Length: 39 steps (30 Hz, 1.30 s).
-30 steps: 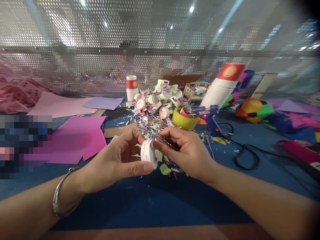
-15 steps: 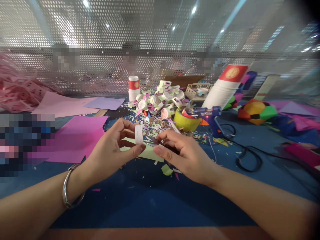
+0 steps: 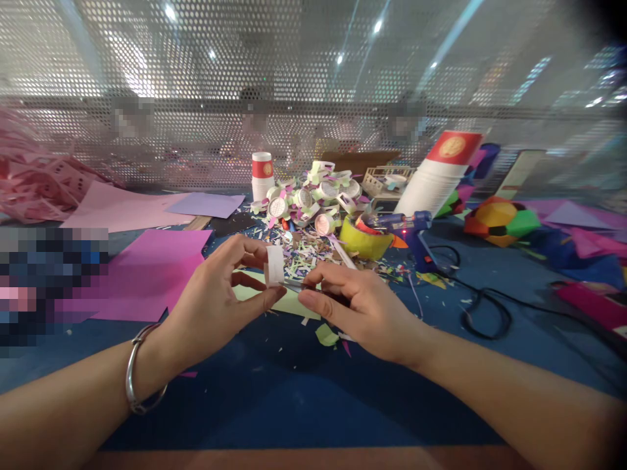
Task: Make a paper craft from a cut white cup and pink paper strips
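Note:
Between the thumb and fingers of my left hand (image 3: 223,287) is a small white paper ring (image 3: 275,266), which looks like a cut piece of paper cup. My right hand (image 3: 365,303) grips scissors (image 3: 294,285); their handles are mostly hidden behind my fingers, and the blades point left at the lower edge of the ring. The blades look closed together. Below both hands lies a pale green paper sheet (image 3: 304,302) on the blue table. Just beyond is a heap of white cup pieces (image 3: 326,189) with coloured paper bits on them.
A glue gun (image 3: 411,232) rests on a yellow-green bowl (image 3: 365,236), its black cable (image 3: 470,323) looping right. Stacked paper cups (image 3: 435,173) lean behind it; a shorter stack (image 3: 262,176) stands upright. Magenta paper (image 3: 151,274) lies left. Paper scraps (image 3: 313,245) litter the middle.
The scissor blades, apart before, now look closed at the ring's lower edge. The white ring has turned slightly in my left hand and shows a wider side.

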Tool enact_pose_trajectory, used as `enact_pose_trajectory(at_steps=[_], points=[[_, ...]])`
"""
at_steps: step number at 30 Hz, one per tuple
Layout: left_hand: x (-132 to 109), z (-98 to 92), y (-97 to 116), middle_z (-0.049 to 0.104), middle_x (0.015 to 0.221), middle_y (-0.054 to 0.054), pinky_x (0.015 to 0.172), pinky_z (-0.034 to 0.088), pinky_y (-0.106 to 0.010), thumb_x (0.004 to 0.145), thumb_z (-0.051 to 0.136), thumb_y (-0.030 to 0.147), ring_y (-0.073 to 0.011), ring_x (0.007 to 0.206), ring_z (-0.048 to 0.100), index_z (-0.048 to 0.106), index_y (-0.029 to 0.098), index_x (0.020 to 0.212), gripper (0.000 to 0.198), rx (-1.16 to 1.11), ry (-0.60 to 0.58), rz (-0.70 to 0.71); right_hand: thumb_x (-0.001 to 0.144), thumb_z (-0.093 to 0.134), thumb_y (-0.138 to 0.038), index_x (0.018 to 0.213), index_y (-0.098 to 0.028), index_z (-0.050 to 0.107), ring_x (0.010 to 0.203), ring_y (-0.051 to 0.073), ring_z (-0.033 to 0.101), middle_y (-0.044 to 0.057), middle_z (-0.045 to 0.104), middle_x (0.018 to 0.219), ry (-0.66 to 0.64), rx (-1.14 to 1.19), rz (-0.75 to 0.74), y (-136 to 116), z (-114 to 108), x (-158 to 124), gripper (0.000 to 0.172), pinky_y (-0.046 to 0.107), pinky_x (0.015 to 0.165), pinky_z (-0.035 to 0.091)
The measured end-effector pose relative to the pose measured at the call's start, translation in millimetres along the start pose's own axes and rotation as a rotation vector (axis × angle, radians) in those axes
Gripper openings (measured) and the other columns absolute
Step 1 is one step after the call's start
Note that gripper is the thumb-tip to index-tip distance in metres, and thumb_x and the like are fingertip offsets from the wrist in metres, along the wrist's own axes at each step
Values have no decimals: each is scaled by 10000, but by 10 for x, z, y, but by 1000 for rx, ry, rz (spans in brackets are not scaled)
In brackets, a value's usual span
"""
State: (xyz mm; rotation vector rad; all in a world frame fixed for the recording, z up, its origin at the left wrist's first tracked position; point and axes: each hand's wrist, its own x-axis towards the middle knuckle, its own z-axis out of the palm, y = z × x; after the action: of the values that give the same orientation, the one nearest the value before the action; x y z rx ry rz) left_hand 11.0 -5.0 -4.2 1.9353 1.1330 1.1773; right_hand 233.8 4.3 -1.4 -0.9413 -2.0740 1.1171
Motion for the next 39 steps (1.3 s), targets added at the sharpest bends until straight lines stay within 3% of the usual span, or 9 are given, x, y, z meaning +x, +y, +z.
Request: enact_pose_trajectory(at_steps=[25,32,39], points=[[-15,-33,48,611,1061,-33,740,617,-355,811,722,207,-207,986,633,583,247,1070,297,49,24,11,935,574,-444,853,-184,590,517,77,377,-57,418,613,3,-34,6,-11,-7,-2,274,227,456,277],[-34,-40,65,596,1019,-35,662,610,-332,801,730,222,-194,883,637,601,254,1041,274,65,33,11,945,561,-437,851,-183,594,515,76,393,-54,438,609,-1,-52,-9,-28,-15,-5,273,221,460,294],[-62,-92,158,555,1053,-40,617,568,-301,767,706,137,-167,809,575,600,243,933,223,376,116,246,956,539,-428,857,-179,610,504,74,367,-60,433,584,0,-110,-25,-69,-15,-36,278,219,459,283]])
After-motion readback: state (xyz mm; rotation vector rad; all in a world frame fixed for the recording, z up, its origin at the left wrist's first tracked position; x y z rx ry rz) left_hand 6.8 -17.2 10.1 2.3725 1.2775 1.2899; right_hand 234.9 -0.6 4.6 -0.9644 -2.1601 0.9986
